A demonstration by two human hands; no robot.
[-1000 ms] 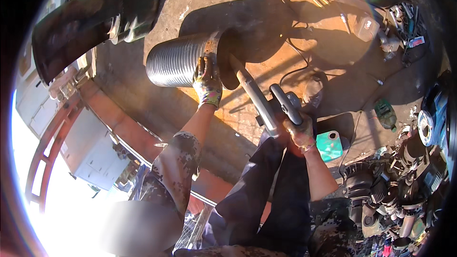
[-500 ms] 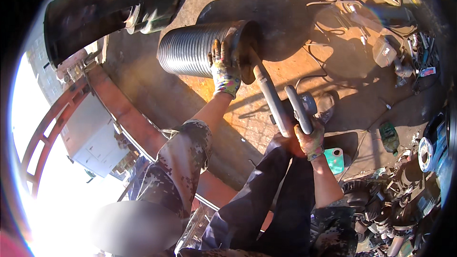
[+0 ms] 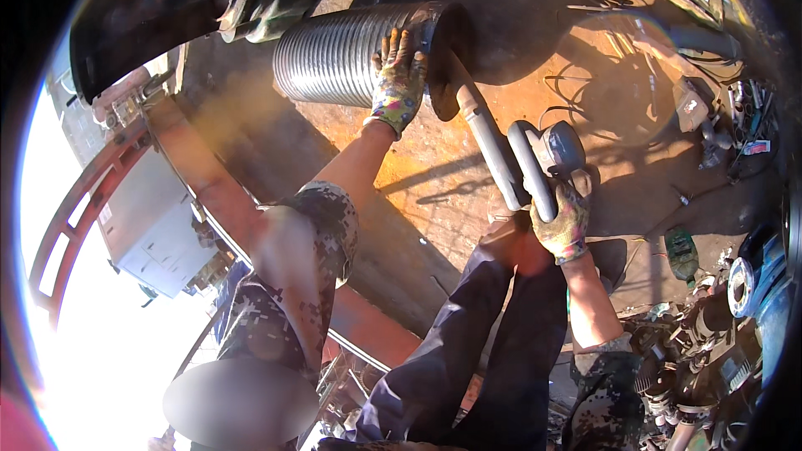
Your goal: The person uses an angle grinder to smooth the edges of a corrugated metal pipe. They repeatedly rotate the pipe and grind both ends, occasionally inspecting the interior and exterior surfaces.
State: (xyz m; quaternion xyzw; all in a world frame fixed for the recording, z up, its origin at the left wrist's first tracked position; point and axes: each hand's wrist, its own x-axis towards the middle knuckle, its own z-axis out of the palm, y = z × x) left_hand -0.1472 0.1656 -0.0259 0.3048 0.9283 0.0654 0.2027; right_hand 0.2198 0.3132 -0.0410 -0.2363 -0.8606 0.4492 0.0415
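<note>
Fingers (image 3: pixel 404 42) slightly spread on the left hand (image 3: pixel 397 88), and this head view, the only one, gives us a clean look: four gloved tips lie apart along the top of the ribbed cylinder (image 3: pixel 334 58), palm near its smooth end band, nothing pinched. That dark cylinder rests on its side on the sunlit ground (image 3: pixel 430 150), up ahead of the person, its open mouth turned to the right.

Over to the right hand (image 3: pixel 560 221), also gloved, and here the fingers are curled around the lower part of a short grey bar (image 3: pixel 530 165); just how the thumb closes is hard to make out. A longer grey rod (image 3: pixel 491 146) runs alongside, its brown end reaching up to the cylinder's mouth. Inside it or merely in front? Too dark to call! Whether rod and bar are one tool, I cannot tell either.

Judging by the pose, this is a steadying step: left palm bracing the cylinder, right hand managing the bar. The next move seems to call for flat, firm pressure on those ridges so the round body can't roll, and a sure right grip with the rod well lined up to the mouth.
</note>
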